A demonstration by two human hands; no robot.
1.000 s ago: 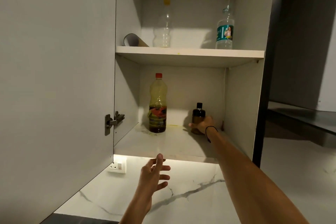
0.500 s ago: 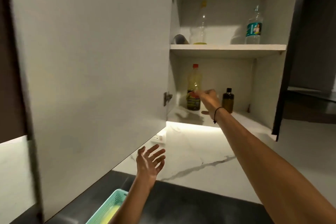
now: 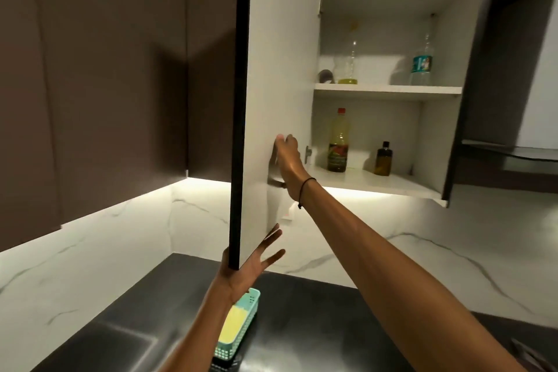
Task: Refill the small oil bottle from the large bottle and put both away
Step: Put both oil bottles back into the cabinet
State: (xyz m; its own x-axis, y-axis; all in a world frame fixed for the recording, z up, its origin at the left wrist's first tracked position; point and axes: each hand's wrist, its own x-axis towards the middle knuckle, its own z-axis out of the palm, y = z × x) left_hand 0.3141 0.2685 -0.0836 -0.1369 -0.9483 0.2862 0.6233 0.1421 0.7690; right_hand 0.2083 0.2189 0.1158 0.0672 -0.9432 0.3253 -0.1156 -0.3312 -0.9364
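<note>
No legible text on any label.

Both arms reach up and forward, bare to the elbow. The right hand [image 3: 287, 160] is raised highest, its fingers [image 3: 280, 139] straight and pressed flat against the inner face of the cupboard door [image 3: 280, 69], a thin dark band around the wrist. The left hand [image 3: 247, 266] is lower, palm up, fingers spread and relaxed, at the door's bottom corner, its thumb on the far side of the door's edge.
</note>
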